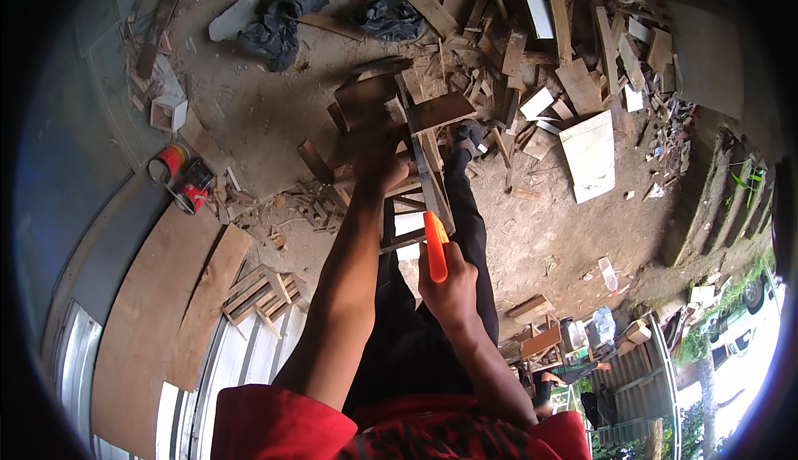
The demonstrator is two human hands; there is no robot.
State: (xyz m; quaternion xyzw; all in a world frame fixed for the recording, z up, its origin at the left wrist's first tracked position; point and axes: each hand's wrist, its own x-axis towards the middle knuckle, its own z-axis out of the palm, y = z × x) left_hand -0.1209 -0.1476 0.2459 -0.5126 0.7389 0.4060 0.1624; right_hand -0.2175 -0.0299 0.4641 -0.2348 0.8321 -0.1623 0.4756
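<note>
My right hand (449, 290) is closed around the orange handle of what looks like a handsaw (435, 252), held upright before my legs. Its blade is too edge-on to make out against the wood. Ahead of it a narrow wooden board (432, 182) runs away from me over a rough wooden stand (386, 241). My left arm reaches farther forward, with my left hand (378, 157) at the stand's left side, by a dark wooden block (366, 98). Shadow and blur hide its fingers. A short crosswise plank (442, 113) lies at the board's far end.
Scrap wood (582, 86) piles up at the far right, beside a pale panel (588, 157). Black plastic bags (283, 28) lie far left. Red cans (170, 163) and leaning plywood (150, 310) stand at left. Another person (573, 373) is at the lower right.
</note>
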